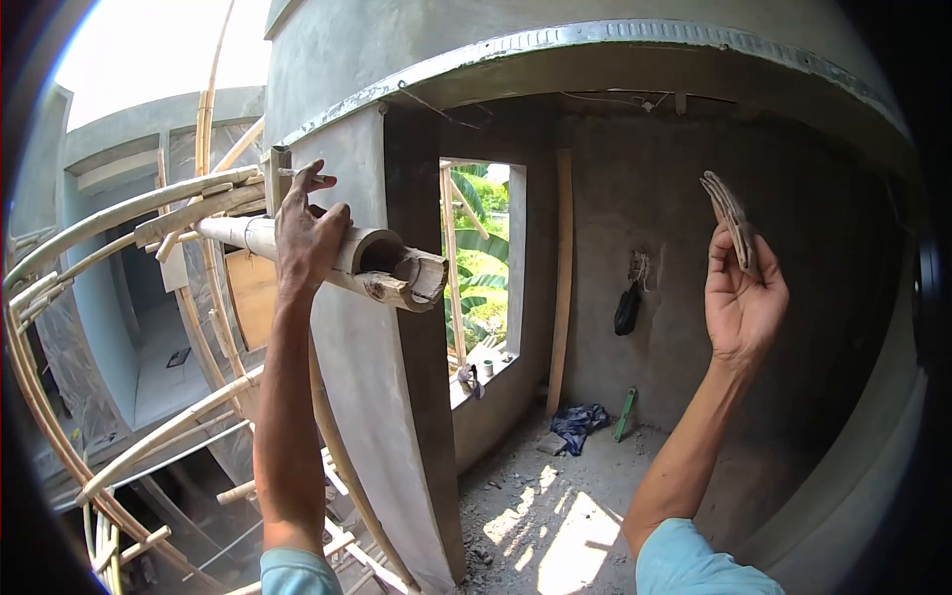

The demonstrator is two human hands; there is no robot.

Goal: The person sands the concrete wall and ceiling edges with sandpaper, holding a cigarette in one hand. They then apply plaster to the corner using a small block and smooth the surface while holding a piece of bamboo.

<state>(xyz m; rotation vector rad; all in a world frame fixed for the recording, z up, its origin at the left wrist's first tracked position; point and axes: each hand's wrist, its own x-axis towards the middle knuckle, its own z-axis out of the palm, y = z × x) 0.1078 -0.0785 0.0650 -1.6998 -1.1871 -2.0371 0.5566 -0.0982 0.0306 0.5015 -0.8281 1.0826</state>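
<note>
My left hand [309, 238] is raised in front of a thick bamboo pole [372, 260] with a split, cut end, and seems to rest against it. Between its fingers is a thin white stick that looks like a cigarette [289, 173]. On the right, my right hand [746, 293] is lifted with the palm towards me. Thumb and fingers pinch a flat, worn, grey-brown piece [731, 220] with layered edges; its exact kind I cannot make out. It stands upright, apart from the wall behind.
Bamboo scaffolding [129, 213] crosses the left side above a drop. A plastered column [372, 397] stands between it and the room. Overhead runs a curved metal edge strip [555, 36]. Dark cloth [578, 426] and a green level-like tool [626, 415] are at the back on the rubble-strewn floor [516, 535].
</note>
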